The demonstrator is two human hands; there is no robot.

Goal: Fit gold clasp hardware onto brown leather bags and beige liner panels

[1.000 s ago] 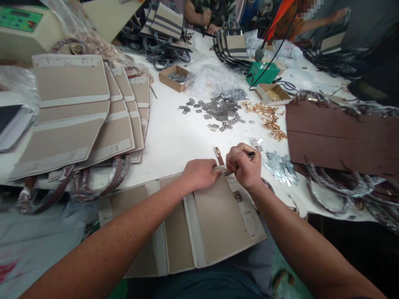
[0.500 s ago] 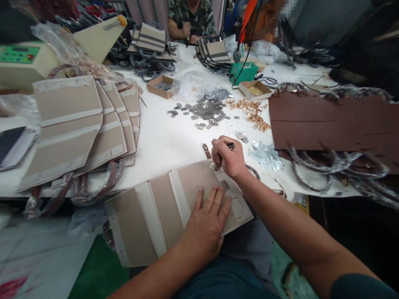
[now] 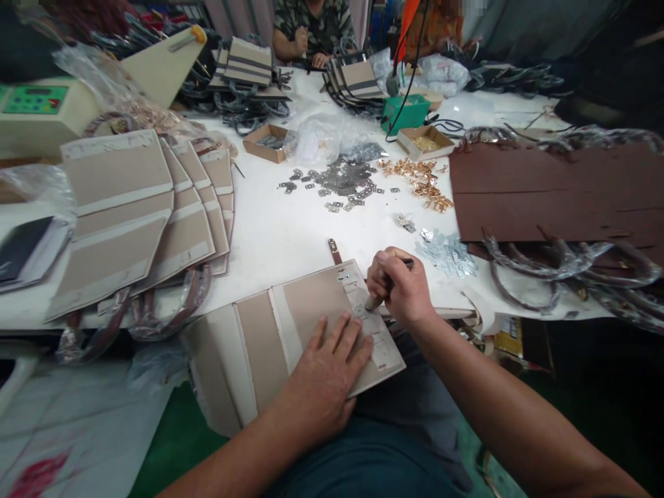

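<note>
A flat beige bag panel [image 3: 311,301] with pale strips lies across the table's front edge, partly over my lap. My left hand [image 3: 326,366] rests flat on it, fingers spread and pressing near its right end. In my right hand [image 3: 400,285] is a short hand tool [image 3: 372,302] with a dark upper end and a blunt grey tip, its exact kind unclear. That tip meets the panel's right-end strip, close to a small metal plate [image 3: 359,311]. A brown strap with a metal fitting [image 3: 334,250] sticks out beyond the panel's far edge.
Beige panels [image 3: 119,180] with wrapped handles are stacked at left, brown panels [image 3: 519,200] at right. Loose dark plates [image 3: 345,178], gold fittings [image 3: 422,181] and silver strips [image 3: 449,256] lie mid-table. Behind them stand small cardboard boxes [image 3: 425,143]; another person [image 3: 314,34] sits opposite.
My right hand and its tool have moved down the panel's right-end strip, toward me. The panel and my left hand have shifted slightly left in view.
</note>
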